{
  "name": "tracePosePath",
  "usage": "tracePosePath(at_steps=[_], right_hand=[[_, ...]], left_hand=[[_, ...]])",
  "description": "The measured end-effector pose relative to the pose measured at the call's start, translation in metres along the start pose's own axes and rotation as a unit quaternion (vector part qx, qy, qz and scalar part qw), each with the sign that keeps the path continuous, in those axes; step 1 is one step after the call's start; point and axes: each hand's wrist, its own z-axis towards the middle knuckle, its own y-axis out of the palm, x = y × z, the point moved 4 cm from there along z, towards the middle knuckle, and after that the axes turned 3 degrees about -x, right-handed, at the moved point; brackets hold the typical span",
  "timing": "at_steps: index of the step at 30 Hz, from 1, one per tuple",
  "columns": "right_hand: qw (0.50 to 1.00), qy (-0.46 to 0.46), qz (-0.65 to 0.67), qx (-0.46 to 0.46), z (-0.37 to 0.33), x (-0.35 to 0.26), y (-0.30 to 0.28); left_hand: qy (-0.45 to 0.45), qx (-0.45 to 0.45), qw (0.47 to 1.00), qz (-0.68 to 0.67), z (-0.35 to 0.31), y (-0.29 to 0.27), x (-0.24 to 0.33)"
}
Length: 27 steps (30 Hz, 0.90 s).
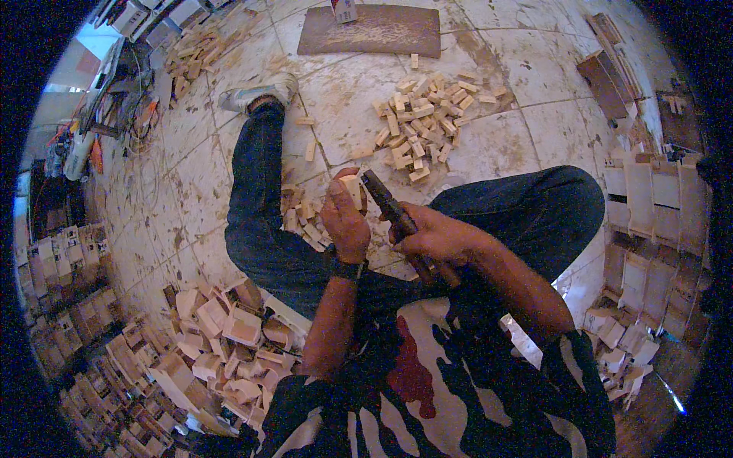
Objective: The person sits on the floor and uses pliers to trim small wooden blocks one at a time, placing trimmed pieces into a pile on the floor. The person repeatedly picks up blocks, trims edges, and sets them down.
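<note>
My left hand (346, 223), with a dark band at the wrist, is closed around a small pale wooden block (352, 187) in front of my lap. My right hand (435, 235) grips a long, dark tool (388, 201) that looks like a staple gun. Its narrow front end is close beside the block, and I cannot tell whether they touch. Under and left of my left hand, small wooden blocks (307, 221) lie on the floor between my legs. Farther off is a bigger heap of similar blocks (420, 118).
A brown board (370, 34) lies at the far side with a small box (345, 11) on it. Wooden pieces pile up at lower left (229, 328) and lower right (622, 343). Wooden parts are stacked along the right (657, 198). Cables (141, 126) and tools lie at upper left.
</note>
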Motion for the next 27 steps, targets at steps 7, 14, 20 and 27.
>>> tracePosePath(at_steps=[7, 14, 20, 27], right_hand=[[0.994, -0.009, 0.087, -0.06, -0.006, -0.006, -0.002], [0.984, 0.049, 0.145, -0.089, -0.01, -0.005, 0.0], [0.988, 0.026, 0.133, -0.08, -0.01, -0.008, 0.001], [1.0, -0.002, -0.011, 0.022, -0.005, -0.006, 0.001]], left_hand=[[0.098, -0.007, 0.993, 0.066, 0.0, -0.004, 0.008], [0.106, -0.042, 0.987, 0.116, -0.001, -0.006, 0.011], [0.111, -0.036, 0.989, 0.093, 0.0, -0.004, 0.008], [0.109, -0.031, 0.986, 0.12, -0.001, -0.001, 0.016]])
